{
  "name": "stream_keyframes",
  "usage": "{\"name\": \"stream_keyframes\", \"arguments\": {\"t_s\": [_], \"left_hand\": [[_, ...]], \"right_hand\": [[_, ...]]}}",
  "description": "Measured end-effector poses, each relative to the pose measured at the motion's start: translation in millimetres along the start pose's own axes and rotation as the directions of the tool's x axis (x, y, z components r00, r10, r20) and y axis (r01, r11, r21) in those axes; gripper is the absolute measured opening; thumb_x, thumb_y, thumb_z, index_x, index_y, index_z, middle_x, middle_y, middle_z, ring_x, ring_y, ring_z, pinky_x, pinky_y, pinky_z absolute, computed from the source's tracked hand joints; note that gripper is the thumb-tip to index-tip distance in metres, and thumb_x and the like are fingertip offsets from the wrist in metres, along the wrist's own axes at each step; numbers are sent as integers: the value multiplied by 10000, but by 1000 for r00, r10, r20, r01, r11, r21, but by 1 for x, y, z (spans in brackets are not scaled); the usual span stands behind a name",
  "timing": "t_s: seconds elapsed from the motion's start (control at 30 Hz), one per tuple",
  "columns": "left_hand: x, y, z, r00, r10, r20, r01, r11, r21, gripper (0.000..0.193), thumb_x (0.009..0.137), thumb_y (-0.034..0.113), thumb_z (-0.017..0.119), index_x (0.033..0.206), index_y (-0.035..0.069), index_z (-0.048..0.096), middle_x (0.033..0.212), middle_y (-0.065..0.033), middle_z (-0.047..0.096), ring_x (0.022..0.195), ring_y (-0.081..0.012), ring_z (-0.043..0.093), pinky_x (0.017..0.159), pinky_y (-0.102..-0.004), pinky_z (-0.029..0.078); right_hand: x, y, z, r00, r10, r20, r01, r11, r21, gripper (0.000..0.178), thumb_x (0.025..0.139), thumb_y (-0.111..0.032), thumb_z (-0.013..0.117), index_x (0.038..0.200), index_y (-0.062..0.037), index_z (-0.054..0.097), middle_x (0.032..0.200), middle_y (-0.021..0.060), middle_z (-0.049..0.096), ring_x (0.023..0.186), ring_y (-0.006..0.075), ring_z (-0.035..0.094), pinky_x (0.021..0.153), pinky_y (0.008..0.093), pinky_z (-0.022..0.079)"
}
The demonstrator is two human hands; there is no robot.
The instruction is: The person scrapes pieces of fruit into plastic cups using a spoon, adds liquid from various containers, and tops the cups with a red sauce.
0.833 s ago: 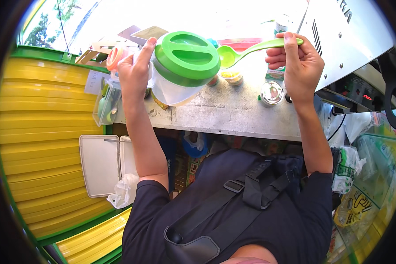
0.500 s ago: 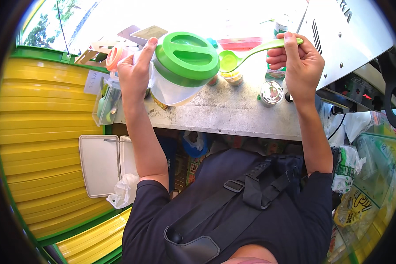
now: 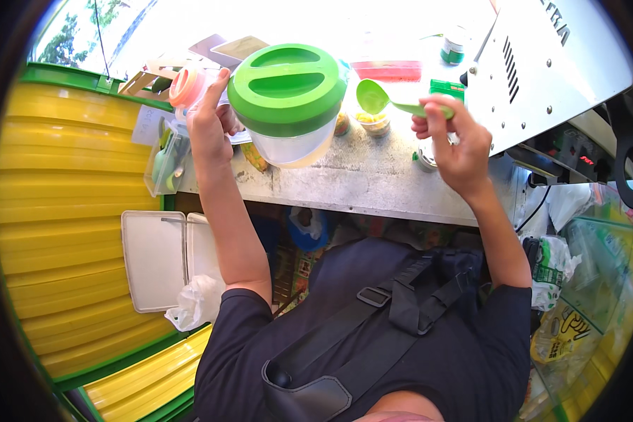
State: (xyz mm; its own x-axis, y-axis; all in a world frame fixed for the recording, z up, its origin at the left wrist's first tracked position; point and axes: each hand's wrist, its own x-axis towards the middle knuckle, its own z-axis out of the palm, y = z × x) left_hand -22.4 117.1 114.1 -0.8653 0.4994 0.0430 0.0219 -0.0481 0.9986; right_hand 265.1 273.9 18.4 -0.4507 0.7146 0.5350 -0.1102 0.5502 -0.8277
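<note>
My left hand (image 3: 212,130) grips the handle of a clear plastic pitcher (image 3: 287,146) with a bright green lid (image 3: 286,90), held up over the counter. Some pale content shows low in its body. In my right hand (image 3: 458,144) is a light green ladle (image 3: 373,97), pinched near the end of its handle. The ladle's bowl points left toward the pitcher, apart from it. Under the bowl stands a small clear cup (image 3: 374,125) with yellow bits in it. A round silver-topped container (image 3: 425,156) is partly hidden behind my right hand.
A metal counter (image 3: 359,184) runs across in front of me. Toward its back are a red-pink tray (image 3: 387,71) and a green box (image 3: 446,89). A pink-lidded jug (image 3: 187,88) and a clear bin of utensils (image 3: 167,162) stand left; a white metal appliance (image 3: 548,70) is at right.
My right hand has moved left and nearer to me with the ladle, whose handle now slopes differently. The pitcher has shifted slightly left and turned in my left hand.
</note>
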Motion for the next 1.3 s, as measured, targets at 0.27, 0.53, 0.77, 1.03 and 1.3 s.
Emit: {"name": "stream_keyframes", "arguments": {"t_s": [0.27, 0.53, 0.77, 1.03, 1.3], "left_hand": [[-4, 0, -19, 998, 10, -55, -10, 1000, -5, 283, 926, 281, 758, 1068, 37, 745, 650, 59, 534, 454, -43, 325, 452, -251, 235], [4, -11, -49, 996, 18, -84, -16, 1000, 16, 289, 910, 289, 786, 1045, 35, 751, 653, 51, 549, 447, -42, 326, 436, -241, 226], [1, -9, -47, 994, 25, -103, -18, 997, 70, 308, 927, 331, 764, 1029, 42, 734, 603, 64, 516, 448, -33, 295, 456, -251, 214], [6, -14, -55, 990, 83, -111, -69, 991, 118, 284, 899, 289, 807, 962, 14, 770, 715, 19, 628, 447, -21, 357, 421, -229, 212], [12, -17, -53, 989, 127, -75, -100, 952, 291, 282, 928, 233, 796, 793, -13, 768, 720, 43, 657, 642, -14, 500, 584, -224, 359]], "right_hand": [[-29, 7, -10, 772, -496, 398, 612, 750, -252, 266, 906, -71, 760, 1140, 12, 667, 921, 103, 722, 770, 238, 718, 654, 348, 569], [-36, 14, -11, 768, -497, 404, 620, 735, -273, 280, 894, -42, 760, 1152, 23, 674, 962, 113, 738, 811, 248, 732, 682, 345, 583], [-19, 7, 3, 953, -262, -153, 235, 956, -177, 164, 1027, -74, 627, 1109, 56, 684, 779, 150, 756, 664, 193, 760, 606, 285, 610], [40, -10, 44, 967, 195, -166, -124, 923, 364, 246, 1075, -162, 569, 1075, 60, 676, 803, 163, 758, 667, 179, 740, 624, 290, 620], [45, -10, 64, 966, 237, -102, -178, 897, 404, 281, 1082, -201, 572, 1086, 59, 678, 793, 161, 742, 665, 189, 739, 614, 296, 625]]}}
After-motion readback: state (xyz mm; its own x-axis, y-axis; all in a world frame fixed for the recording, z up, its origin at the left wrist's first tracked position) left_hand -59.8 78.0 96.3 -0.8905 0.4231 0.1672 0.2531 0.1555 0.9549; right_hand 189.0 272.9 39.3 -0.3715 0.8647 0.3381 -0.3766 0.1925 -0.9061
